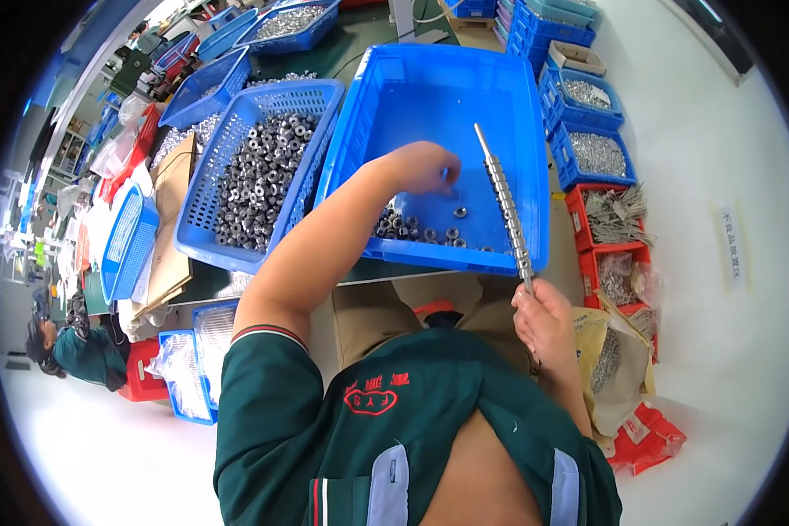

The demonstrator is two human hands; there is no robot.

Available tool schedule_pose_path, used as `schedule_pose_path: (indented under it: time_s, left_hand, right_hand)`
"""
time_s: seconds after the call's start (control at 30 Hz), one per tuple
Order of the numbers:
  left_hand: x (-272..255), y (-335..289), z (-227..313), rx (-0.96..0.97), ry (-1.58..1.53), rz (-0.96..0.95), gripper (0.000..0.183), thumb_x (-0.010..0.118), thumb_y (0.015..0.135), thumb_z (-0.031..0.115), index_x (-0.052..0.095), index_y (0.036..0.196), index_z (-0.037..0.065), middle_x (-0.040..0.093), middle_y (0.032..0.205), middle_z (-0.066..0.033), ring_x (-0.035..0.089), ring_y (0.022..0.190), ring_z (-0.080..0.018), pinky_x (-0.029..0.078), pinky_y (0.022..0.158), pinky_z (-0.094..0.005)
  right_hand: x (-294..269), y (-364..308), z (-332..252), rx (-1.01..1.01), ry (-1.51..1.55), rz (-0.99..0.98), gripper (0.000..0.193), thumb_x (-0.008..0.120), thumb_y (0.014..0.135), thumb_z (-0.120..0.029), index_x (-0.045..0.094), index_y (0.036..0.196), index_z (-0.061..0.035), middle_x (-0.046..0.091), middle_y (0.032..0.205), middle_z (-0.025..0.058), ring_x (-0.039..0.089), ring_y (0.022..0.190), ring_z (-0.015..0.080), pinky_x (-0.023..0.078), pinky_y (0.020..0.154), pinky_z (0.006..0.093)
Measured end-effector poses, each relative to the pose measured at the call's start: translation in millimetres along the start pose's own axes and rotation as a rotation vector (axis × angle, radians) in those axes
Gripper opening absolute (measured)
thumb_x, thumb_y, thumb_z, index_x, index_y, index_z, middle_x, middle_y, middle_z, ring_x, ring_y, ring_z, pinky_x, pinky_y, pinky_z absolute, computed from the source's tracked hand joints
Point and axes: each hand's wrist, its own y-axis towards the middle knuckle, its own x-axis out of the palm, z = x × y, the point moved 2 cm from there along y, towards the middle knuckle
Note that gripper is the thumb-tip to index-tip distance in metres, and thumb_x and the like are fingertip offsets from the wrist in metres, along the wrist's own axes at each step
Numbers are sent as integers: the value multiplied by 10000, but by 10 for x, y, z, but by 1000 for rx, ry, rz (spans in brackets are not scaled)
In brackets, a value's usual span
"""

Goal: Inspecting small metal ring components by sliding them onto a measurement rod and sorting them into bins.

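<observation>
Right hand (pixel 543 320) grips a slim silver metal rod (pixel 505 208), tilted over the rectangular blue plastic tub (pixel 438 96); blurred left hand (pixel 423 167): pinch unclear. Dipping the tip could spill its shiny metal rings (pixel 512 230).

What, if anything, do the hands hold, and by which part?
The right hand grips a slender, ring-covered silver metal rod by its lower end. The left hand is blurred: cannot tell.

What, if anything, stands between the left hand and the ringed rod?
Nothing visible does: across the gap from the left hand to the ringed rod in the right hand, only the blue bin shows, beneath.
</observation>
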Motion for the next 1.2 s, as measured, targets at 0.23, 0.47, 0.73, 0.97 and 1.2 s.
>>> schedule_pose_path:
  time_s: [0.23,0.47,0.73,0.97,1.2]
  left_hand:
    - [286,75,201,241,24,-123,278,709,680,126,633,947,111,622,904,-111,605,859,-285,472,736,-391]
    - [348,129,149,161,166,-19,208,661,769,143,627,959,65,629,857,-108,621,800,-260,479,711,-383]
    - [-269,-36,45,-99,-1019,251,246,518,919,216,580,1001,-7,609,855,-76,599,712,-154,486,626,-289]
    - [-310,-89,104,41,-1370,202,247,490,954,208,577,1028,-11,562,816,-36,550,706,-115,469,656,-247]
    - [-375,-110,83,43,-1362,207,211,561,917,187,597,992,-7,574,784,-39,558,692,-120,470,645,-246]
  right_hand:
    - [-23,17,17,-13,2,12,143,501,910,-139,485,844,-12,366,523,-34,290,375,22,235,338,172]
    - [-20,5,15,-19,12,-6,133,514,903,-138,489,855,-16,374,543,-33,308,391,21,245,344,172]
    - [-43,-8,6,-21,-15,-63,113,489,914,-110,492,844,-22,396,559,-48,334,413,12,244,372,172]
    - [-13,9,30,-7,-16,-87,111,486,917,-109,497,850,-21,385,570,-58,326,420,9,242,377,169]
    - [-2,-41,-42,12,-36,-77,114,488,915,-106,499,843,-19,394,569,-53,323,416,9,238,371,172]
